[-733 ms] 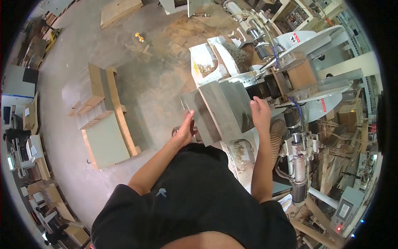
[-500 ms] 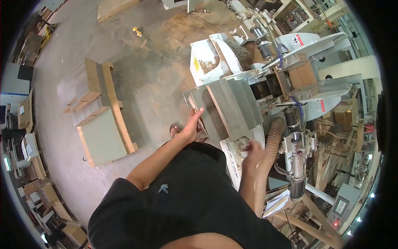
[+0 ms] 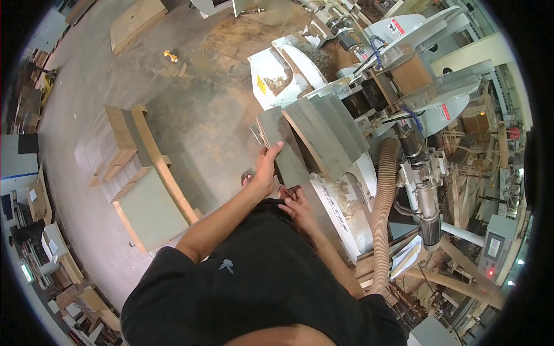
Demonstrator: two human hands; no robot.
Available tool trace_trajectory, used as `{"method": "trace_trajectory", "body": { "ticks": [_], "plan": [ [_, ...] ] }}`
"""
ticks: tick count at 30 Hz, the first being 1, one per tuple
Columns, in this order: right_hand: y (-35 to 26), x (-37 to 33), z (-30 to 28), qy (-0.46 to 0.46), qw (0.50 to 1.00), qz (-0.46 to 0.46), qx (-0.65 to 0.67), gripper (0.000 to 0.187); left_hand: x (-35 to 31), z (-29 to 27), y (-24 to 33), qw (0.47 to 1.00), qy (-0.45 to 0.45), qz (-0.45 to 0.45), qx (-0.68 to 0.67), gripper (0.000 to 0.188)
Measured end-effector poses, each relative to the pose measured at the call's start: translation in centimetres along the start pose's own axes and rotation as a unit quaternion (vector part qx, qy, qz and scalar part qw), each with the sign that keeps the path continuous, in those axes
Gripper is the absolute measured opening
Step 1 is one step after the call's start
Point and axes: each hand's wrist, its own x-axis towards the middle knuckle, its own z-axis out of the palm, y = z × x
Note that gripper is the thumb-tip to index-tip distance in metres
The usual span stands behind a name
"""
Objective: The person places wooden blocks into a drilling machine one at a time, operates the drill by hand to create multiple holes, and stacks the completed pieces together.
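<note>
My left hand (image 3: 267, 169) is closed on the long edge of a small stack of grey panels (image 3: 281, 134), its thumb lying over the top face. At the near end of that stack, my right hand (image 3: 300, 210) has its fingers bent against the panels' lower edge; its grip is partly hidden. Just right of the held stack, several more grey panels (image 3: 324, 135) lie overlapped in a tilted, stepped row on the white machine (image 3: 334, 216). Their brown edges show on the left side.
To the left, a wooden pallet (image 3: 163, 179) carries stacked panels (image 3: 118, 138). A ribbed hose (image 3: 385, 207) runs beside the machine on the right. A yellow power tool (image 3: 171, 56) lies on the floor farther off. A control box (image 3: 495, 245) stands at the right.
My right hand has come left from beside the machine to the near end of the held panels. My left hand keeps its hold. The view has shifted and turned slightly.
</note>
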Motion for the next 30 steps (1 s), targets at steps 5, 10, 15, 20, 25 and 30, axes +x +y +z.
{"method": "trace_trajectory", "body": {
  "ticks": [5, 10, 15, 20, 25, 30],
  "plan": [
    [-4.6, -2.7, 0.5, 0.232, 0.874, -0.240, -0.353, 0.022, 0.7, -1.5, -0.6, 0.998, -0.047, -0.013, -0.042, 0.067],
    [-13.0, 0.1, 1.2, 0.247, 0.585, -0.413, -0.654, 0.059, 0.0, -2.5, -1.2, 0.993, -0.064, -0.044, -0.089, 0.070],
    [-16.0, 3.2, 2.1, 0.175, 0.612, -0.259, -0.726, 0.079, -2.1, -1.6, -0.2, 0.987, -0.118, -0.045, -0.098, 0.070],
    [-17.5, 3.6, -1.6, 0.130, 0.634, -0.374, -0.664, 0.078, -4.9, -1.8, 2.0, 0.993, 0.026, 0.044, -0.110, 0.070],
    [-25.4, 13.1, -13.2, 0.251, 0.691, -0.315, -0.600, 0.059, -8.5, -1.9, 6.1, 0.962, 0.169, 0.198, -0.077, 0.072],
    [-28.0, 24.4, -21.2, 0.323, 0.536, -0.163, -0.762, 0.051, -12.5, 1.6, 9.2, 0.945, 0.135, 0.266, -0.135, 0.074]
  ]
}}
